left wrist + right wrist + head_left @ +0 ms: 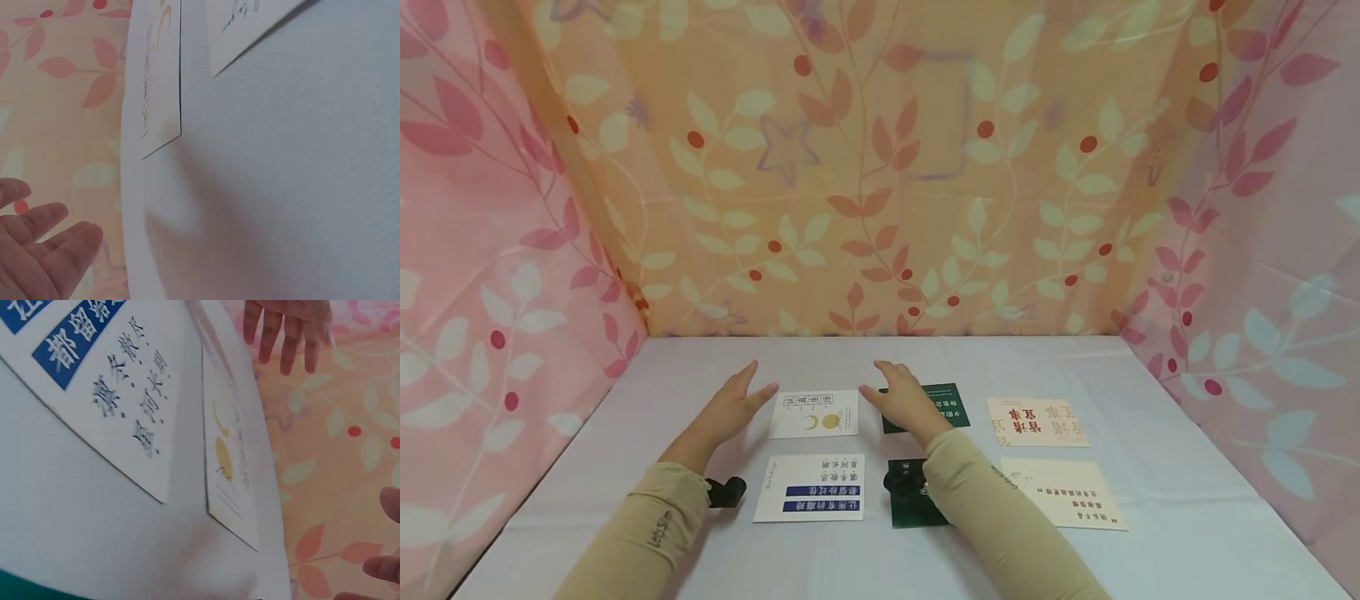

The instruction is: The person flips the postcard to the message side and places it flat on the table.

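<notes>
Six cards lie on the white table in two rows. My left hand (735, 408), fingers spread, hovers by the left edge of the white card with a yellow sun and moon (816, 415) and holds nothing. Over the left part of the dark green card (951, 404) in the back row is my right hand (906, 402), its fingers extended and empty. Nearer me lie the white card with blue bands (808, 492) and a second green card (917, 510), partly hidden by the right wrist camera. In the left wrist view, the left fingers (78, 250) are straight and apart.
At the right lie a cream card with red characters (1037, 422) and another cream card (1082, 500), which my right sleeve (1000, 517) partly covers. Patterned cloth (880, 167) stands behind the table and on both sides. Each wrist wears a black camera (726, 492).
</notes>
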A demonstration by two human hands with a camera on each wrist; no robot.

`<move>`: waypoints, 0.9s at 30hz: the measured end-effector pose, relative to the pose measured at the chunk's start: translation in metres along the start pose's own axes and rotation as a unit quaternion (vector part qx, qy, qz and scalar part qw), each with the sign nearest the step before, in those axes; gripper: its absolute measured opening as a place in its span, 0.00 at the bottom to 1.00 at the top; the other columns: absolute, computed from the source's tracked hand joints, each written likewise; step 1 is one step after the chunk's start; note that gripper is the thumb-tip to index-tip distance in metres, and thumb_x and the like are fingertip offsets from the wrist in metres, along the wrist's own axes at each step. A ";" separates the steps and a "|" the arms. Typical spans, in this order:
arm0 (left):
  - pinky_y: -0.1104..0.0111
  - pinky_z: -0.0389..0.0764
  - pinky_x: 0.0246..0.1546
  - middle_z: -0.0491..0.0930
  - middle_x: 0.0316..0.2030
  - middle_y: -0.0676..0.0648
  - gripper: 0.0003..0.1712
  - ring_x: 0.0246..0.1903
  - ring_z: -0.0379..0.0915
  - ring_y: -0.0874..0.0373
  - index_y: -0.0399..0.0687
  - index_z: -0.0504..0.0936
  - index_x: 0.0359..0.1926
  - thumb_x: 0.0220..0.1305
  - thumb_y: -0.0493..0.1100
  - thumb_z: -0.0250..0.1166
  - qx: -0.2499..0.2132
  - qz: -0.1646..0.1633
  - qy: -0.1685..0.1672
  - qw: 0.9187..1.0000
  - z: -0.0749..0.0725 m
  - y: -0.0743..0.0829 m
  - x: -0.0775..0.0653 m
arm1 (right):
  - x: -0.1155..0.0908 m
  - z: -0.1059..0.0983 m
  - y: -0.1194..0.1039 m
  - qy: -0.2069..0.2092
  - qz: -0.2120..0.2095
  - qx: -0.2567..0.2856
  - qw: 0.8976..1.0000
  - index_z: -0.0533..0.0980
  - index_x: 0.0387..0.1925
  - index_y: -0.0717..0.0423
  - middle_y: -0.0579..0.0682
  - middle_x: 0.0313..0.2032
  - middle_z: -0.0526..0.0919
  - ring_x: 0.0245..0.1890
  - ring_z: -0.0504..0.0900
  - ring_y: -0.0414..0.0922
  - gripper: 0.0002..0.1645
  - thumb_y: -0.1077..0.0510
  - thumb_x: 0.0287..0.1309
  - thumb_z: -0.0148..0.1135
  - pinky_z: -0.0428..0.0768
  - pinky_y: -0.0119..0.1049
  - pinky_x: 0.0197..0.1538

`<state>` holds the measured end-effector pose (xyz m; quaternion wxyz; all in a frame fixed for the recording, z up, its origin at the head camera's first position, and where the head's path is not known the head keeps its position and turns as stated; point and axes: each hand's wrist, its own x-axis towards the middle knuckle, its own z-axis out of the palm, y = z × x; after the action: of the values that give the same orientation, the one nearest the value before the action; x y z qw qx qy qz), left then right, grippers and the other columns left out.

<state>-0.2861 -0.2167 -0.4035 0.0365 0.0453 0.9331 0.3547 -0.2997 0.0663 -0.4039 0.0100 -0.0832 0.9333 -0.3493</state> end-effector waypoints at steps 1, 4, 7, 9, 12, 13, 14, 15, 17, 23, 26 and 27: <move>0.41 0.44 0.62 0.42 0.67 0.30 0.53 0.65 0.39 0.33 0.40 0.39 0.70 0.60 0.71 0.45 0.001 0.000 -0.001 1.000 0.000 -0.001 0.000 | -0.001 0.002 0.001 0.000 0.005 0.001 1.000 0.60 0.65 0.49 0.55 0.63 0.62 0.62 0.63 0.54 0.38 0.40 0.56 0.57 0.64 0.54 0.60; 0.42 0.50 0.61 0.46 0.67 0.30 0.51 0.64 0.46 0.33 0.40 0.41 0.70 0.60 0.69 0.47 -0.008 0.003 0.000 1.000 0.001 -0.003 0.001 | -0.002 0.007 0.003 -0.005 0.010 0.014 1.000 0.61 0.65 0.48 0.55 0.63 0.63 0.62 0.64 0.53 0.37 0.40 0.56 0.57 0.65 0.54 0.60; 0.43 0.56 0.59 0.49 0.66 0.31 0.50 0.62 0.51 0.34 0.41 0.42 0.70 0.61 0.68 0.48 -0.019 -0.002 0.000 1.000 0.002 -0.005 0.002 | -0.003 0.011 0.004 -0.008 0.013 0.028 0.999 0.62 0.64 0.48 0.55 0.62 0.64 0.62 0.63 0.53 0.36 0.40 0.56 0.57 0.64 0.53 0.60; 0.44 0.59 0.59 0.51 0.66 0.31 0.50 0.62 0.53 0.35 0.41 0.43 0.70 0.61 0.67 0.50 -0.029 -0.009 -0.003 1.000 0.003 -0.008 0.004 | -0.002 0.013 0.004 -0.005 0.015 0.032 0.999 0.64 0.63 0.50 0.55 0.61 0.66 0.62 0.63 0.53 0.35 0.40 0.57 0.57 0.65 0.53 0.60; 0.48 0.65 0.56 0.52 0.65 0.31 0.47 0.61 0.55 0.36 0.40 0.44 0.70 0.62 0.63 0.52 -0.050 -0.019 -0.010 0.999 0.004 -0.011 0.005 | -0.001 0.014 0.005 0.004 0.024 0.046 0.999 0.66 0.61 0.53 0.56 0.58 0.70 0.60 0.66 0.53 0.33 0.43 0.57 0.58 0.67 0.52 0.58; 0.48 0.66 0.56 0.53 0.65 0.31 0.46 0.61 0.55 0.36 0.40 0.45 0.70 0.62 0.62 0.52 -0.054 -0.022 -0.010 0.998 0.004 -0.012 0.005 | -0.001 0.015 0.005 0.007 0.029 0.047 0.998 0.66 0.60 0.53 0.56 0.57 0.71 0.59 0.67 0.53 0.33 0.43 0.57 0.58 0.69 0.51 0.57; 0.49 0.66 0.55 0.54 0.65 0.31 0.45 0.61 0.56 0.36 0.40 0.46 0.69 0.63 0.60 0.53 -0.057 -0.023 -0.010 0.998 0.004 -0.013 0.005 | -0.001 0.015 0.006 0.009 0.032 0.049 0.998 0.67 0.60 0.54 0.56 0.55 0.73 0.58 0.69 0.53 0.32 0.44 0.57 0.58 0.70 0.50 0.56; 0.49 0.67 0.55 0.55 0.64 0.31 0.44 0.61 0.56 0.37 0.40 0.47 0.69 0.64 0.59 0.53 -0.058 -0.022 -0.008 0.998 0.004 -0.014 0.006 | 0.000 0.016 0.006 0.011 0.034 0.050 0.998 0.67 0.59 0.54 0.56 0.54 0.74 0.56 0.70 0.53 0.31 0.45 0.57 0.58 0.71 0.50 0.55; 0.50 0.68 0.54 0.58 0.63 0.30 0.41 0.60 0.57 0.36 0.39 0.48 0.69 0.64 0.56 0.53 -0.054 -0.021 -0.005 0.998 0.004 -0.015 0.006 | -0.001 0.016 0.006 0.013 0.041 0.055 0.998 0.68 0.59 0.53 0.56 0.53 0.75 0.54 0.72 0.53 0.31 0.45 0.56 0.59 0.73 0.49 0.53; 0.55 0.74 0.50 0.64 0.59 0.30 0.37 0.57 0.63 0.37 0.37 0.54 0.67 0.64 0.51 0.54 -0.057 -0.017 0.007 0.998 0.006 -0.014 0.005 | -0.003 0.020 0.005 0.009 0.048 0.074 0.996 0.70 0.56 0.52 0.54 0.52 0.76 0.52 0.73 0.52 0.27 0.48 0.56 0.60 0.75 0.49 0.51; 0.54 0.72 0.50 0.68 0.56 0.32 0.34 0.55 0.66 0.39 0.37 0.58 0.65 0.64 0.50 0.55 -0.042 -0.017 0.017 0.999 0.007 -0.013 0.005 | -0.003 0.023 0.005 0.008 0.048 0.072 0.996 0.71 0.55 0.54 0.54 0.49 0.77 0.49 0.75 0.51 0.26 0.50 0.55 0.61 0.76 0.47 0.49; 0.53 0.71 0.51 0.70 0.55 0.32 0.33 0.54 0.66 0.39 0.37 0.59 0.64 0.64 0.49 0.55 -0.032 -0.019 0.019 0.999 0.008 -0.012 0.004 | -0.003 0.024 0.005 0.007 0.049 0.072 0.996 0.72 0.54 0.54 0.54 0.48 0.77 0.48 0.75 0.50 0.26 0.51 0.55 0.62 0.76 0.46 0.48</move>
<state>-0.2903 -0.2204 -0.4176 0.0268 0.0200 0.9224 0.3847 -0.2962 0.0548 -0.4261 0.0269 -0.0339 0.9088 -0.4150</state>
